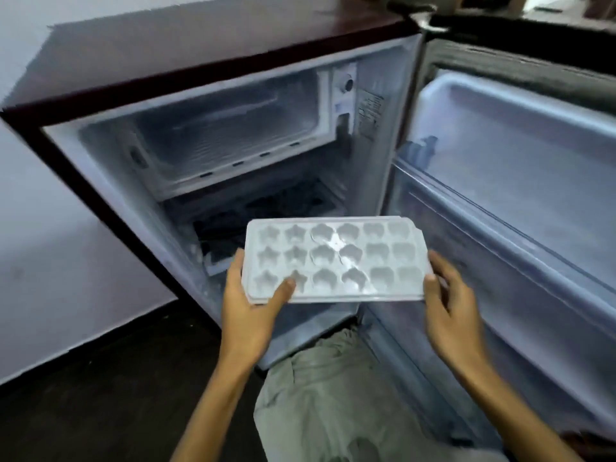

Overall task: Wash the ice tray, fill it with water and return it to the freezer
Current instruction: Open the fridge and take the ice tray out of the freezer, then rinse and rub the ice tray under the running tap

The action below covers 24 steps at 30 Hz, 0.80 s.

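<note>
- The room has a pale lilac-white wall (50, 228) at 9 o'clock and a dark, near-black floor (100, 395) from 7 to 8 o'clock.
- One small fridge with a dark maroon casing (200, 45) stands against that wall, filling the view from 10 to 1 o'clock.
- Its single door (516, 161) hangs swung wide at 3 o'clock, showing a white moulded inner lining with clear door shelves.
- One frosted white freezer compartment (233, 128) sits at 12 o'clock, at the top of the cabinet, its mouth uncovered; the shelf space below it is dark and too blurred to read.
- One white plastic ice tray (336, 258) is held level in the air at the centre, in front of the fridge's lower shelf space and below the freezer compartment.
- The tray has eighteen shaped moulds, three rows of six; whether they hold water cannot be told, though a glossy patch shows near the middle.
- Two bare hands hold it.
- The left hand (250, 305) at 7 o'clock grips the tray's left end, thumb pressed on top, fingers curled beneath.
- The right hand (446, 301) at 4 o'clock touches the tray's right end with loosely bent fingers, thumb tip against the rim.
- Grey-green trousers (333, 395) show at 6 o'clock.
</note>
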### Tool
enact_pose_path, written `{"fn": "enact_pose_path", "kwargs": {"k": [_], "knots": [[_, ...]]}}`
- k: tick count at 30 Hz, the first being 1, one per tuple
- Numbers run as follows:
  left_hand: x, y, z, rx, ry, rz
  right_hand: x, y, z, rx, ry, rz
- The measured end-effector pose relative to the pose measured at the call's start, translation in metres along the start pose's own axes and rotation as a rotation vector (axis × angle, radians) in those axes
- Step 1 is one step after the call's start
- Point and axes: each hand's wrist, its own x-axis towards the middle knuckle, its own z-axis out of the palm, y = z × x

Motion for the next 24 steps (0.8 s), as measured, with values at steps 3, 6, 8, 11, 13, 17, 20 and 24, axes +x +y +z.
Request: {"fn": "enact_pose_path", "kwargs": {"k": [3, 6, 8, 11, 13, 17, 20, 24], "knots": [[-0.053, 0.006, 0.025, -0.075, -0.11, -0.051, -0.068, 0.021, -0.045, 0.006, 0.164, 0.132], [-0.094, 0.004, 0.052, -0.102, -0.294, -0.118, -0.136, 0.028, -0.091, 0.016, 0.371, 0.252], [-0.115, 0.008, 0.065, -0.093, -0.425, -0.137, -0.176, 0.027, -0.111, 0.054, 0.505, 0.326], [-0.146, 0.012, 0.095, -0.088, -0.585, -0.117, -0.226, 0.015, -0.142, 0.139, 0.666, 0.433], [-0.168, 0.021, 0.116, -0.078, -0.718, -0.107, -0.257, 0.011, -0.162, 0.159, 0.791, 0.487], [-0.228, 0.042, 0.173, -0.054, -0.986, -0.035, -0.327, 0.012, -0.212, 0.14, 1.06, 0.532], [-0.275, 0.06, 0.215, -0.065, -1.131, 0.0, -0.374, 0.019, -0.248, 0.125, 1.232, 0.574], [-0.342, 0.082, 0.271, -0.074, -1.341, 0.008, -0.435, 0.023, -0.295, 0.119, 1.458, 0.611]]}}
